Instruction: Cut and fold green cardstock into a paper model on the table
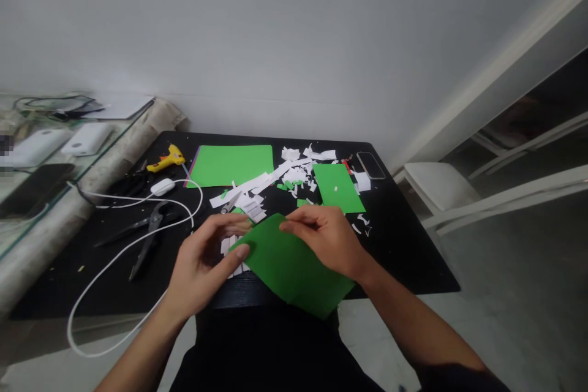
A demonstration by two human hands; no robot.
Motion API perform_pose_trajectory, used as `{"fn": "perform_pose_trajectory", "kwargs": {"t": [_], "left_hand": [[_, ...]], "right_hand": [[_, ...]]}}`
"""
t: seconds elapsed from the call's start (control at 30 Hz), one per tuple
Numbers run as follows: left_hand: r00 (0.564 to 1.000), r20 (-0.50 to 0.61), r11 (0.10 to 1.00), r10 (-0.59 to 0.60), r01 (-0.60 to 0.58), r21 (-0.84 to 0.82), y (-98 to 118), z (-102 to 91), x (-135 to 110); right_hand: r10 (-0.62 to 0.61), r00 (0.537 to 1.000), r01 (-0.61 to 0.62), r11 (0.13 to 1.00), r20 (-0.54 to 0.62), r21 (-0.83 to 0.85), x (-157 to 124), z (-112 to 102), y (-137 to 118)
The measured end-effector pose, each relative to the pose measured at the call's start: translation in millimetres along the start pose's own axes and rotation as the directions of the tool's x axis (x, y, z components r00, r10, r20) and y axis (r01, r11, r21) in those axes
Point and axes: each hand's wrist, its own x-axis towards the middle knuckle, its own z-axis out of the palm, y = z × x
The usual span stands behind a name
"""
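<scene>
Black and strewn with cuttings, a table [413, 263] stood against a pale wall [294, 43]. From where I watched, the green sheet [298, 272] hung over its near edge, tilted between both hands, probably to keep it from sagging. The right hand [331, 239] pinched its upper edge between thumb and forefinger; the left hand [197, 266] had its thumb on the left corner, the other fingers bent, though I couldn't tell whether they pressed back from behind. White strips [239, 269] lay just beneath. To their left rested black shears [147, 244], blades parted, a white cable [71, 318] crossing them. Beyond, paper scraps [296, 176] were heaped beside a smaller green card [337, 196], perhaps kept there so as not to crowd the hands. Farther off, a yellow glue gun [166, 161] sat by larger green paper [234, 162], and what looked like a phone [370, 166] occupied the far right corner.
</scene>
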Motion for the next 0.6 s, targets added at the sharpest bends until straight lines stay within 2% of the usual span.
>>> {"fn": "perform_pose_trajectory", "kwargs": {"t": [0.07, 0.13, 0.23, 0.3, 0.4, 0.5, 0.6], "left_hand": [[0.994, 0.106, 0.989, 0.038, -0.053, 0.137, 6, -3.0, 5], [0.986, 0.161, 0.972, 0.034, -0.07, 0.225, 8, -1.3, 8], [0.983, 0.179, 0.972, -0.035, -0.007, 0.233, 6, 2.2, 5], [0.985, 0.14, 0.97, -0.104, 0.069, 0.232, 0, -2.3, 0], [0.971, 0.019, 0.945, -0.239, 0.228, 0.232, -15, -24.3, -9], [0.927, -0.121, 0.895, -0.356, 0.376, 0.241, -33, -52.1, -18], [0.889, -0.138, 0.864, -0.437, 0.457, 0.211, -46, -65.1, -23]], "right_hand": [[-0.034, 0.994, 0.039, 0.998, 0.105, -0.044, 1, 10, -2], [-0.06, 0.98, 0.079, 0.993, 0.189, -0.09, 2, 19, -3], [-0.052, 0.966, 0.088, 0.988, 0.255, -0.13, 2, 28, 1], [0.002, 0.958, 0.038, 0.99, 0.286, -0.134, 0, 25, 8], [0.14, 0.936, -0.091, 0.982, 0.324, -0.163, -10, 6, 25], [0.288, 0.904, -0.221, 0.947, 0.316, -0.231, -25, -24, 47], [0.381, 0.87, -0.31, 0.916, 0.314, -0.253, -36, -46, 62]]}}
